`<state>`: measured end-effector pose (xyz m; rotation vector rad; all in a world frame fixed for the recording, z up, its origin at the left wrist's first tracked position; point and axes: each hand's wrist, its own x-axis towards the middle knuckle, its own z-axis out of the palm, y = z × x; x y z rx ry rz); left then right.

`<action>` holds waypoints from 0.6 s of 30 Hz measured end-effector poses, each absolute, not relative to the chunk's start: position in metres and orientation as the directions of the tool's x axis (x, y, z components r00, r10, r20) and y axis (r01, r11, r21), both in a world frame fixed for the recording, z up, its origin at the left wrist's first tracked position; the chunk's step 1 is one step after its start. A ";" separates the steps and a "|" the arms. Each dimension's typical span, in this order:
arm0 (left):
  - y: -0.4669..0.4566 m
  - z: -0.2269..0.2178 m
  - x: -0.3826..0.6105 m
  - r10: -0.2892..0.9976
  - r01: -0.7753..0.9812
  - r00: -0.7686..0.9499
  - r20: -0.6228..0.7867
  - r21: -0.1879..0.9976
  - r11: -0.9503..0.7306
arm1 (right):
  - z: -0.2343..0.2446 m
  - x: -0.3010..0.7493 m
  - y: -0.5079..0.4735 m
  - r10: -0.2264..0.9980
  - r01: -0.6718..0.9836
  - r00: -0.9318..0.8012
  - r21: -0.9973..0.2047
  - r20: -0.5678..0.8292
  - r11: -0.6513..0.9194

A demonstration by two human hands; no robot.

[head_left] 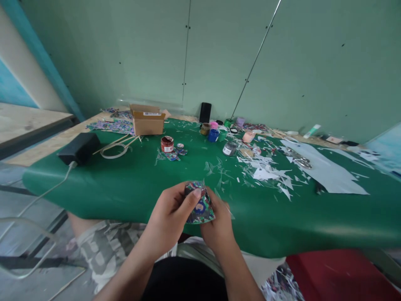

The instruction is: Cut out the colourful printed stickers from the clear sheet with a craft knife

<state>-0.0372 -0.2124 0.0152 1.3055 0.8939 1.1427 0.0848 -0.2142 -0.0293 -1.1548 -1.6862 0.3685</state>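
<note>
I am holding one patterned piece in front of my body, above the near edge of the green worktop. The fingers of my left hand are pinching it, the thumb pressing on its upper face. The fingers of my right hand are gripping its right side; they are partly hiding behind it, so I cannot tell how each is placed. The piece is widening toward a curved lower edge and is showing a dark blue patch with a pale centre.

Beyond my hands, a red-brown jar is standing open, with patterned scraps lying just beside it. A blue jar and a grey jar are standing farther right. White offcuts are littering the right side, near a pair of scissors that is resting by a white sheet. At the left, a cardboard box is standing behind a black block with a cable.
</note>
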 end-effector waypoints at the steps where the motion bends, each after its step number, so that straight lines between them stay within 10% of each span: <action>1: -0.212 0.015 -0.037 0.964 -0.125 0.236 0.119 0.988 -0.092 | -0.030 0.085 -0.214 0.827 0.515 -0.021 -0.703 0.562 0.491; 18: -0.211 0.017 -0.042 0.937 0.021 0.292 0.193 0.978 -0.208 | -0.032 0.084 -0.213 0.811 0.558 -0.016 -0.669 0.584 0.492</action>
